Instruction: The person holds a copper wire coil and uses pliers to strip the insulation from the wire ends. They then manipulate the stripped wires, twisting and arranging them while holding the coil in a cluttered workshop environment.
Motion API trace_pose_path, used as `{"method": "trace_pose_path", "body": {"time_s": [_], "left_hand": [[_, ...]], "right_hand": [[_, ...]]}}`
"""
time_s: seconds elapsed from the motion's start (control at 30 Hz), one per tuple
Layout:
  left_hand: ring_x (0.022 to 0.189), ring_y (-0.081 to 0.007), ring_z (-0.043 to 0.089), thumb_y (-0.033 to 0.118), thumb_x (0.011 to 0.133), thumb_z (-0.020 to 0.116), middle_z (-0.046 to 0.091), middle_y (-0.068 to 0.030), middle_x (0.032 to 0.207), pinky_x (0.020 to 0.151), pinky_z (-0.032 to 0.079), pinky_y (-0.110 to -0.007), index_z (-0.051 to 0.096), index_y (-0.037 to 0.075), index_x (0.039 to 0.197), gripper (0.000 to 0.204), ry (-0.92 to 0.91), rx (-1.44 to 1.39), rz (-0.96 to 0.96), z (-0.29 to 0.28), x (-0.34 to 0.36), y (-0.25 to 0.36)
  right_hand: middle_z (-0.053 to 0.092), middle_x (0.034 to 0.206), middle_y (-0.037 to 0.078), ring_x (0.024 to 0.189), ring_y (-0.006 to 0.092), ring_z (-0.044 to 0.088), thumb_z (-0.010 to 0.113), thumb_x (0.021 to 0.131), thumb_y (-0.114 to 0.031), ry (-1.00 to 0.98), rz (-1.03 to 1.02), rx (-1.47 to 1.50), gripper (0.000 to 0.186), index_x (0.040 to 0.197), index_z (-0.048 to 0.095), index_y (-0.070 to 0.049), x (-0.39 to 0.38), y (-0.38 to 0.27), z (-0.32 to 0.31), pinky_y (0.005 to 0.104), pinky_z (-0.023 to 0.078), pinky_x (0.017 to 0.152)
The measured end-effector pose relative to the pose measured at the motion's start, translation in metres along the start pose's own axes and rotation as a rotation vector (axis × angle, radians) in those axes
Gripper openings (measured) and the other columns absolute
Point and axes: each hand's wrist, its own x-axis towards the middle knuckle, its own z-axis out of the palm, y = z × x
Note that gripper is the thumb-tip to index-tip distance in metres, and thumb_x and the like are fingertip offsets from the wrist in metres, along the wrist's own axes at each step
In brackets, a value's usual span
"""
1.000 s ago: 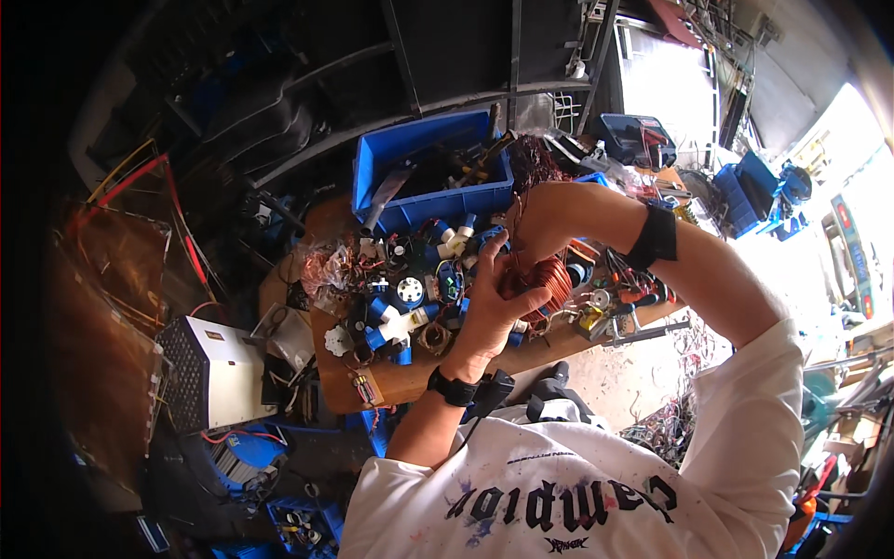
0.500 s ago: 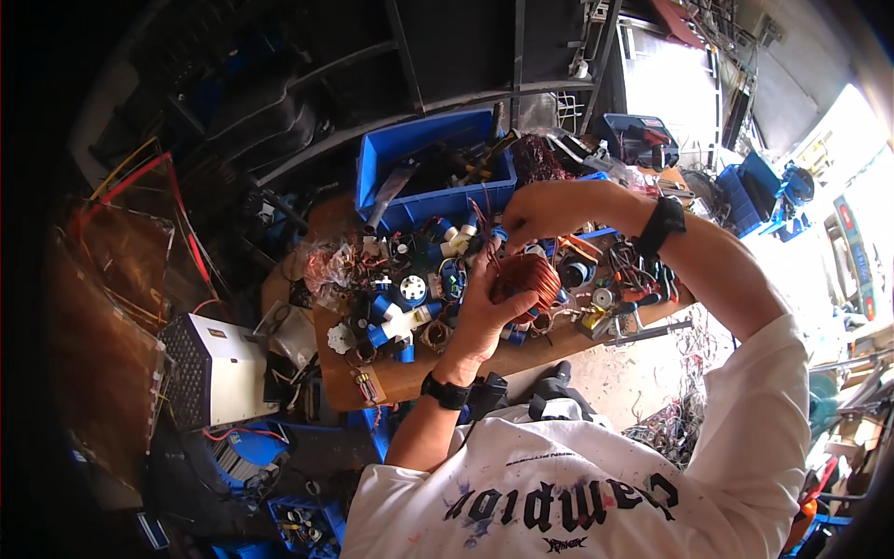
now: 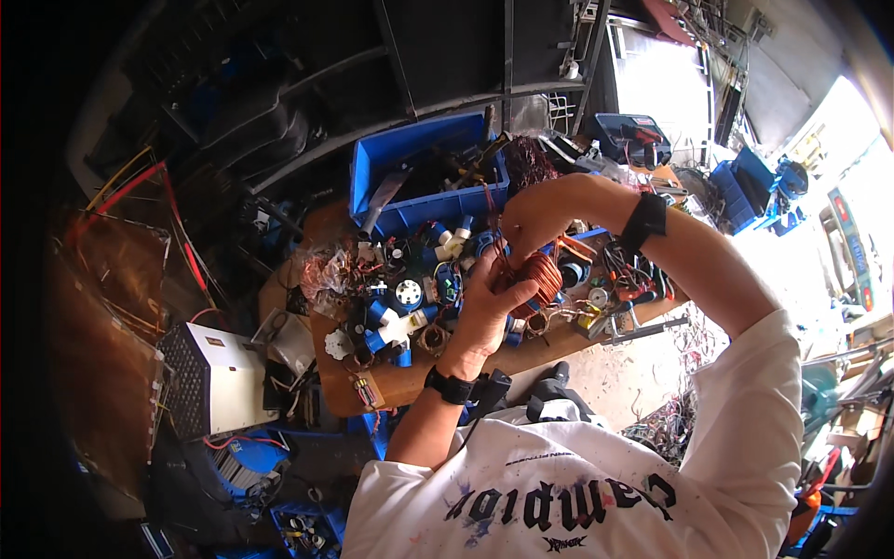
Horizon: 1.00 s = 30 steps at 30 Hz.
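My left hand (image 3: 486, 312) is closed round a coil of thick orange copper wire (image 3: 546, 279), thumb across its lower front. Loose reddish wire ends (image 3: 494, 224) rise from the coil's left side. My right hand (image 3: 531, 216) is bent down over the top of the coil, fingers curled together among those wire ends; its fingertips are largely hidden, so I cannot make out exactly what they grip. Just behind and around both hands lie blue-and-white pipe-like fittings (image 3: 402, 328), small round parts and other components on the wooden bench (image 3: 340, 396).
A blue crate (image 3: 419, 214) holding tools sits at the back of the bench, near a dark case (image 3: 630, 135). Tangled wires and pliers lie to the right. A white metal box (image 3: 214, 377) stands left of the bench. Blue bins (image 3: 307, 533) with parts are below.
The coil has shifted slightly in my left hand's grip. My right hand rose a little off it half a second ago and is now down close over its top again.
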Motion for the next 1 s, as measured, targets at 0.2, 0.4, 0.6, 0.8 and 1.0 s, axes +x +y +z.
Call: {"method": "trace_pose_path", "body": {"time_s": [0.2, 0.4, 0.6, 0.8, 1.0], "left_hand": [[0.113, -0.0173, 0.054, 0.014, 0.077, 0.08, 0.055, -0.0088, 0.122, 0.1, 0.042, -0.033, 0.035, 0.004, 0.141, 0.079, -0.014, -0.039, -0.052, 0.004, -0.005, -0.005], [0.113, -0.0172, 0.054, 0.012, 0.077, 0.079, 0.055, -0.0079, 0.121, 0.1, 0.042, -0.032, 0.035, 0.004, 0.141, 0.078, -0.059, -0.024, -0.028, -0.004, -0.004, -0.009], [0.114, -0.0168, 0.055, 0.013, 0.078, 0.078, 0.056, -0.0096, 0.125, 0.101, 0.043, -0.033, 0.034, 0.002, 0.143, 0.079, -0.092, -0.03, -0.102, -0.022, -0.005, 0.004], [0.108, -0.0189, 0.06, 0.029, 0.079, 0.078, 0.058, -0.0107, 0.121, 0.094, 0.051, -0.033, 0.032, -0.002, 0.143, 0.084, -0.031, 0.004, -0.044, -0.027, -0.008, -0.006], [0.107, -0.024, 0.061, 0.031, 0.081, 0.075, 0.058, -0.0155, 0.12, 0.093, 0.052, -0.039, 0.035, -0.006, 0.139, 0.079, 0.006, -0.061, 0.036, -0.031, -0.004, -0.013]], "right_hand": [[0.068, 0.084, 0.014, 0.08, 0.0281, 0.064, 0.068, 0.078, -0.044, -0.234, 0.009, -0.133, 0.042, 0.09, 0.071, -0.004, 0.016, 0.005, 0.001, 0.0417, 0.049, 0.071], [0.066, 0.08, 0.014, 0.076, 0.0282, 0.062, 0.069, 0.079, -0.035, -0.076, -0.147, -0.006, 0.036, 0.088, 0.067, -0.001, 0.02, 0.015, 0.014, 0.0419, 0.047, 0.069], [0.063, 0.072, 0.012, 0.071, 0.0269, 0.061, 0.069, 0.08, -0.029, 0.226, -0.112, 0.22, 0.03, 0.085, 0.066, 0.0, 0.009, 0.017, 0.022, 0.0386, 0.047, 0.066], [0.059, 0.066, 0.007, 0.062, 0.0179, 0.058, 0.07, 0.081, -0.028, 0.339, 0.001, 0.383, 0.027, 0.082, 0.065, -0.001, 0.006, 0.017, 0.022, 0.0339, 0.046, 0.059], [0.059, 0.063, 0.003, 0.055, 0.0111, 0.054, 0.071, 0.083, -0.028, 0.52, 0.188, 0.678, 0.024, 0.081, 0.067, -0.005, -0.005, 0.016, 0.025, 0.029, 0.044, 0.052]]}}
